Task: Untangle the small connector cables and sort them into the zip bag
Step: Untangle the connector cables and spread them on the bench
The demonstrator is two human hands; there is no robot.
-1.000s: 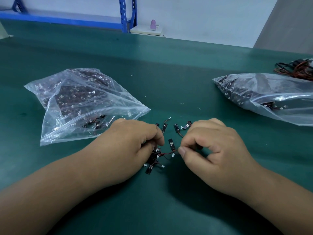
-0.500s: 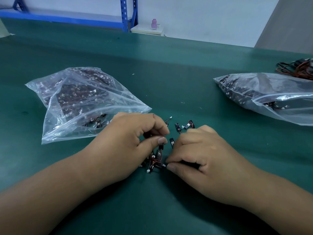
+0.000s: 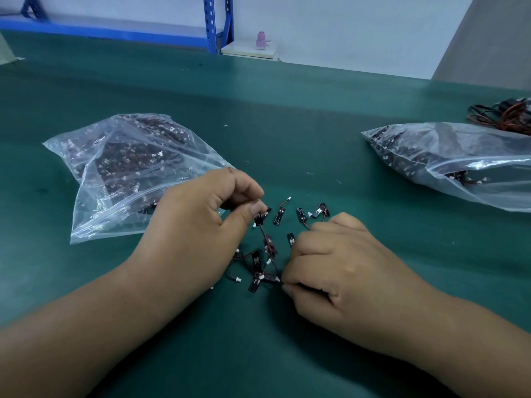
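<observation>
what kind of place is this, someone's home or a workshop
Likely an electronics assembly or packing workshop: a long green bench mat, the left zip bag and right zip bag stuffed with small connector cables, and blue metal racking behind.

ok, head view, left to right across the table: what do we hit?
left zip bag → left hand → connector cables → right hand → right zip bag
</observation>
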